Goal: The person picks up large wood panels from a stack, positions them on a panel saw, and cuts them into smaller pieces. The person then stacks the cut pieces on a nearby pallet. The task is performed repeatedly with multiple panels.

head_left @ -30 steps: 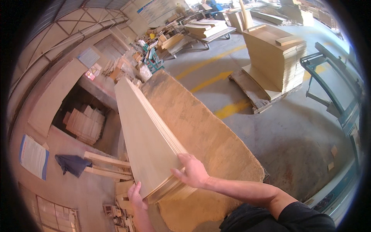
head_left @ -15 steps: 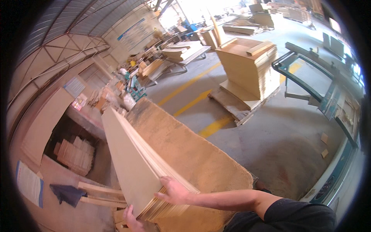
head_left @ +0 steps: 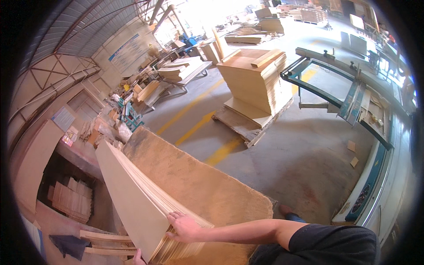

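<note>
Grey workshop floor [head_left: 309, 137], worn brown counter [head_left: 198, 183]. Pale panels [head_left: 130, 190] stacked, edges fanned. Right grip [head_left: 183, 227] spread against them; left grip [head_left: 138, 257] cropped, can't tell.

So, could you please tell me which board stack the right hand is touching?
The long pale stack at lower left: the right hand lies on its near end, while the pallet stack and cart stack stand farther off, untouched.

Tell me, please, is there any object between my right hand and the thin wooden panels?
Nothing visible stands between them: the right hand lies directly on the thin wooden panels, at their near end. The left hand, mostly cut off by the picture's lower edge, is at the front panel's near corner.
</note>
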Tool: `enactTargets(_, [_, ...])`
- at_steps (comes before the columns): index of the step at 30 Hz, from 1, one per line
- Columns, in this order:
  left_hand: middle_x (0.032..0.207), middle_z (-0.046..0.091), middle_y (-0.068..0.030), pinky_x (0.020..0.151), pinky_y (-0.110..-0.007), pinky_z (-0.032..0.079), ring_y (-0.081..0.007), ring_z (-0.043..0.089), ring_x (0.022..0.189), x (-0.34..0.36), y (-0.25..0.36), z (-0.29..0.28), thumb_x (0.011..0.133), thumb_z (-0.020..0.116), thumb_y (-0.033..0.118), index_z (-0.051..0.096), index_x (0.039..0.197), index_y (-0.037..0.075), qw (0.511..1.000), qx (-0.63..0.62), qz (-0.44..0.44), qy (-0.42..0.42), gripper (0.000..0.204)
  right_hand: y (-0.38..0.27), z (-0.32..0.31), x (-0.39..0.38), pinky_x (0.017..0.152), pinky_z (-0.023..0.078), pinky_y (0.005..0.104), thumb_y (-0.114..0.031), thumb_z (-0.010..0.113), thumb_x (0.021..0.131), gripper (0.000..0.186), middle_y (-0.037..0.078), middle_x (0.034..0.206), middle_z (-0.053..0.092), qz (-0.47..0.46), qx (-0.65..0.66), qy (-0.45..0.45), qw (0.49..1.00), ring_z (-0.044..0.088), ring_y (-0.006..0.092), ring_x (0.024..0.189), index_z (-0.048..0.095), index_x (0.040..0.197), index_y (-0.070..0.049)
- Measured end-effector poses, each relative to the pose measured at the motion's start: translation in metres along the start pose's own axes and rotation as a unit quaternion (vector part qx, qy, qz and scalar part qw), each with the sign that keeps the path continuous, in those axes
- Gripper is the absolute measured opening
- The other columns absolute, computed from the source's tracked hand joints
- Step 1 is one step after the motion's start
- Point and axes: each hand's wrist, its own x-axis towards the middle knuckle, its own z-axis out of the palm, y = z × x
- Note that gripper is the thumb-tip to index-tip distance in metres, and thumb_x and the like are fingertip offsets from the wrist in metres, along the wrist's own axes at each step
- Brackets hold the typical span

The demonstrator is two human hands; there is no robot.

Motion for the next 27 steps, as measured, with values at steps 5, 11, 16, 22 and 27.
enactTargets(5, [0.138,0.069,-0.0129,0.109,-0.046,0.054,-0.0332,0.066,0.125,0.002,0.003,0.011,0.103,0.063,0.032,0.064,0.141,-0.001,0.998,-0.052,-0.035,0.024,0.050,0.009,0.013,0.003,0.111,0.048,0.0496,-0.039,0.076,0.091,0.065,0.026,0.136,0.061,0.006,-0.014,0.046,0.999,0.055,0.0430,0.134,0.054,0.130,0.008])
enactTargets(11, [0.140,0.069,-0.0121,0.110,-0.048,0.053,-0.0336,0.066,0.125,0.007,0.001,0.010,0.101,0.066,0.033,0.064,0.142,0.000,0.995,-0.072,-0.059,0.025,0.053,0.009,0.005,0.007,0.103,0.051,0.0510,-0.039,0.079,0.087,0.064,0.027,0.120,0.063,0.013,0.088,0.005,0.996,0.059,0.0452,0.122,0.057,0.127,0.007])
enactTargets(16, [0.137,0.070,-0.0127,0.109,-0.047,0.053,-0.0342,0.067,0.123,-0.001,0.009,0.019,0.101,0.067,0.033,0.064,0.141,0.000,0.996,-0.055,-0.049,0.055,0.053,0.013,0.008,0.005,0.102,0.049,0.0506,-0.039,0.080,0.085,0.057,0.022,0.113,0.061,-0.016,0.118,0.082,0.989,0.057,0.0440,0.123,0.061,0.116,0.005])
enactTargets(22, [0.136,0.070,-0.0128,0.109,-0.047,0.054,-0.0340,0.067,0.122,0.000,0.018,0.012,0.101,0.067,0.033,0.064,0.141,-0.001,0.996,-0.055,-0.037,0.050,0.053,0.002,-0.003,0.012,0.101,0.048,0.0492,-0.042,0.080,0.083,0.054,0.020,0.113,0.060,-0.046,0.150,0.067,0.985,0.055,0.0418,0.124,0.065,0.104,0.005])
enactTargets(27, [0.136,0.070,-0.0129,0.108,-0.046,0.054,-0.0339,0.067,0.122,0.004,0.027,0.018,0.101,0.067,0.033,0.064,0.140,-0.001,0.997,-0.060,-0.026,0.035,0.052,-0.004,-0.003,0.023,0.094,0.051,0.0476,-0.042,0.081,0.081,0.054,0.021,0.105,0.064,-0.057,0.165,0.076,0.982,0.060,0.0404,0.109,0.065,0.101,0.006])
